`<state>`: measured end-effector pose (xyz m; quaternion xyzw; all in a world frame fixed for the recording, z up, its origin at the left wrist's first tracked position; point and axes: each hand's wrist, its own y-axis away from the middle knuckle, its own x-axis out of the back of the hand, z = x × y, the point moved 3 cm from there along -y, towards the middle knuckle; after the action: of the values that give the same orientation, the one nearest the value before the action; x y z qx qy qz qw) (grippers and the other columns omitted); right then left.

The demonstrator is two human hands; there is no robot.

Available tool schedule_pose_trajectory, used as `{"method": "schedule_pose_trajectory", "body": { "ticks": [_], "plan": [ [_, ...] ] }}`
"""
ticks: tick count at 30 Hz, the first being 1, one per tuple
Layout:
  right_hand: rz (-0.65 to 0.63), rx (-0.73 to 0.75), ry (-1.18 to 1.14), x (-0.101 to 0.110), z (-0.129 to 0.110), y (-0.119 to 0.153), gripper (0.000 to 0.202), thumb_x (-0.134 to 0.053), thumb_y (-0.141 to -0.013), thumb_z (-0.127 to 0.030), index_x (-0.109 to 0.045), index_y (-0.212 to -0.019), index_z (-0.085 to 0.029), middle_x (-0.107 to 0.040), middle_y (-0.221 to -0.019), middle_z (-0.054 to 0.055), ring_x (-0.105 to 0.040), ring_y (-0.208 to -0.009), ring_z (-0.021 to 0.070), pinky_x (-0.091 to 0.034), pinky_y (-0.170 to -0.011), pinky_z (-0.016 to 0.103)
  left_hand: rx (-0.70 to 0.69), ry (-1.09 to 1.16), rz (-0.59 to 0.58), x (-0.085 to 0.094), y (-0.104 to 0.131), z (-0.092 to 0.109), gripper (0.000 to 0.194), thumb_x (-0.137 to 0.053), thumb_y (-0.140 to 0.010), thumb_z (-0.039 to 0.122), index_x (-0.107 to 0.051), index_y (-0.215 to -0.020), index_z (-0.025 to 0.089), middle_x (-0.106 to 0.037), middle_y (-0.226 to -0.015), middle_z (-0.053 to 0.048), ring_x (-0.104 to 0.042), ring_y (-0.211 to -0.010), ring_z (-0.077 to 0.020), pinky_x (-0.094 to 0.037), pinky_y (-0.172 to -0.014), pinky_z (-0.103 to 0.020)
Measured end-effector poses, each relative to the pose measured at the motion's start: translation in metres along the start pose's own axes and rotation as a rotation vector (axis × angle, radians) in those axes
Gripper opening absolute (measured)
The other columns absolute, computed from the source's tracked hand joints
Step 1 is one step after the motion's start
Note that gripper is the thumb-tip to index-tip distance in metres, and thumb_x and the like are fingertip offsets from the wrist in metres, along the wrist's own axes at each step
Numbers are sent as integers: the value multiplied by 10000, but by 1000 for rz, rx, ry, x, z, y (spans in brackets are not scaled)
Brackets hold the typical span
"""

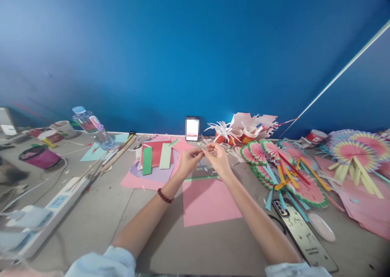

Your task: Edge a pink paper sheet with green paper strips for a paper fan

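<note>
Grey table (91, 220) beneath a thin, curved blue strip (201, 165)

A grey table (158, 232) is strewn with scraps. A pink sheet (210, 206) is laid flat at its middle, with layered coloured papers (157, 173) spread to the left. Farther left, a power strip (56, 214), thin sticks (120, 153) and a clear bottle (94, 127) are set down. At the right, pleated paper fans (310, 185) are heaped, and a patterned phone case (307, 236) is placed beside a white oval object (321, 227).
</note>
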<state>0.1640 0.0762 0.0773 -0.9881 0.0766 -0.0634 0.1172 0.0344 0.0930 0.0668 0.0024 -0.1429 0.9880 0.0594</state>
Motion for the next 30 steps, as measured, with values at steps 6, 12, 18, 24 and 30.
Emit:
{"method": "schedule_pose_trajectory", "body": {
  "ticks": [6, 12, 18, 24, 30],
  "plan": [
    [3, 3, 7, 0, 1, 0, 243, -632, -701, -338, -558, -892, -206, -586, -770, -4, -557, -575, 123, -440, -523, 240, -26, -20, 0, 0, 1, 1, 172, -672, -704, 323, -717, -706, 157, -697, -715, -45, -596, -652, -161, -444, -592, -246],
    [-3, -3, 12, 1, 0, 0, 240, -630, -705, -332, -556, -895, -204, -580, -764, -4, -553, -570, 124, -427, -514, 240, -35, -33, 1, 0, 1, 3, 159, -668, -702, 311, -717, -706, 159, -696, -713, -49, -592, -643, -161, -437, -575, -245],
    [2, -2, 22, 1, 0, 0, 246, -625, -706, -330, -555, -902, -198, -573, -757, -8, -529, -534, 110, -394, -482, 229, -18, -53, -7, 0, 2, 4, 154, -638, -716, 284, -722, -726, 156, -702, -733, -52, -597, -666, -167, -433, -577, -240],
    [0, -3, 34, 1, 3, -1, 236, -606, -701, -306, -557, -901, -193, -558, -735, -23, -501, -510, 92, -393, -501, 229, -13, -43, -29, 0, 3, 7, 244, -591, -768, 346, -717, -756, 138, -704, -743, -54, -608, -690, -172, -448, -619, -249],
    [-16, -8, 12, -2, 4, 0, 232, -602, -696, -303, -550, -896, -198, -556, -725, -21, -537, -539, 110, -423, -528, 243, -22, -95, -4, 2, 3, 9, 301, -590, -773, 397, -709, -713, 127, -695, -691, -56, -606, -667, -177, -434, -601, -248]
  ]
}}
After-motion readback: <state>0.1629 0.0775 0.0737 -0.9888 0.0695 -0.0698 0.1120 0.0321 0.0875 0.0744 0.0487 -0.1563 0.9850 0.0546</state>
